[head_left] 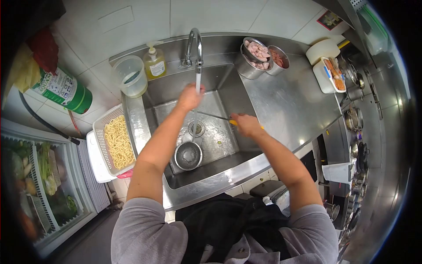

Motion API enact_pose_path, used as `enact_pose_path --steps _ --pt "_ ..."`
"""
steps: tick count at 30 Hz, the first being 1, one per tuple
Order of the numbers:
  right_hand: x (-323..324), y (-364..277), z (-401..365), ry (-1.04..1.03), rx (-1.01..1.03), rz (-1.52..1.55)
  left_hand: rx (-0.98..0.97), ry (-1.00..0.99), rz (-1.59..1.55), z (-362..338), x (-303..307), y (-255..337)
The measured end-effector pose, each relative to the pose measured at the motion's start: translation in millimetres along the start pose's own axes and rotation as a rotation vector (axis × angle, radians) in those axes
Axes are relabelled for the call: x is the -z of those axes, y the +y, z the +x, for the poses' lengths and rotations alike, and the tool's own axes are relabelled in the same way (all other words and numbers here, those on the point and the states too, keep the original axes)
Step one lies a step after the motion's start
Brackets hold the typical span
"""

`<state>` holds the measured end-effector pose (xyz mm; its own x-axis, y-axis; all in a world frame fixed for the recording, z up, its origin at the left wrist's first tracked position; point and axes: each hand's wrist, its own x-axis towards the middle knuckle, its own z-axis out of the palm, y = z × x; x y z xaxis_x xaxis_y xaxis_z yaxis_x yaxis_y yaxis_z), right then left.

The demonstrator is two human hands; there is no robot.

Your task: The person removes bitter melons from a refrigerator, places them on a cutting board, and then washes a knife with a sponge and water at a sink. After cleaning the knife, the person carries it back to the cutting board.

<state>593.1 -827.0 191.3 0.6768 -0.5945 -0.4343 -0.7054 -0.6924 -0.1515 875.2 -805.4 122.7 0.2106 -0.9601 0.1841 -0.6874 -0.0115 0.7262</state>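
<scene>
My left hand (pixel 190 97) is under the stream of water from the faucet (pixel 194 48), its fingers curled; what they hold, if anything, is hidden. Over the steel sink (pixel 165 112), my right hand (pixel 248 125) grips the yellow handle of a knife (pixel 215 115). The thin dark blade points left toward my left hand. Below, a round metal bowl (pixel 188 155) with water in it sits in the sink near the front wall. A drain (pixel 196 128) lies between the bowl and the hands.
Left of the sink are a noodle basket (pixel 118 141), a plastic tub (pixel 130 76) and a soap bottle (pixel 154 62). Metal containers of meat (pixel 255 61) stand behind right, with a white container (pixel 329 75) farther right. An open refrigerated drawer (pixel 48 185) is at far left.
</scene>
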Motion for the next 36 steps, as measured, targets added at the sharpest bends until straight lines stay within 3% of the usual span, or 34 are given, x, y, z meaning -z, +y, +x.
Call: enact_pose_path --steps 2,4,7,11,13,15,18,21,27,28,32,34,36 --pt "0 -34 22 0.068 -0.165 -0.067 0.12 -0.075 -0.015 3 -14 29" --pt "-14 -45 51 0.114 -0.17 -0.081 -0.052 -0.041 -0.133 3 -39 24" --pt "-9 -68 69 0.146 -0.183 -0.052 -0.031 0.08 -0.154 1 -64 13" --pt "-8 -91 90 0.202 -0.15 0.042 0.015 0.189 -0.2 -5 -51 0" --pt "-4 -98 101 0.183 -0.134 0.022 0.158 0.324 -0.192 -11 -35 -8" --pt "3 -105 111 0.17 -0.117 0.005 0.201 0.311 -0.159 -19 -15 -12" --pt "19 -120 122 0.132 -0.134 -0.039 0.311 0.479 -0.348 -36 -4 -20" --pt "28 -136 134 0.035 -0.125 -0.091 0.305 0.554 -0.471 -49 -5 -24" --pt "37 -145 142 0.031 -0.095 -0.107 0.388 0.448 -0.445 -53 -1 0" --pt "36 -140 137 0.072 -0.085 -0.116 0.305 0.427 -0.398 -49 -2 -2" --pt "17 -114 119 0.08 -0.092 -0.193 0.311 0.296 -0.342 -25 -7 2" --pt "11 -107 101 0.146 -0.101 -0.146 0.172 0.094 -0.176 -14 -29 -16" --pt "8 -104 81 0.209 -0.098 -0.094 0.129 0.083 -0.147 -11 -53 -26"
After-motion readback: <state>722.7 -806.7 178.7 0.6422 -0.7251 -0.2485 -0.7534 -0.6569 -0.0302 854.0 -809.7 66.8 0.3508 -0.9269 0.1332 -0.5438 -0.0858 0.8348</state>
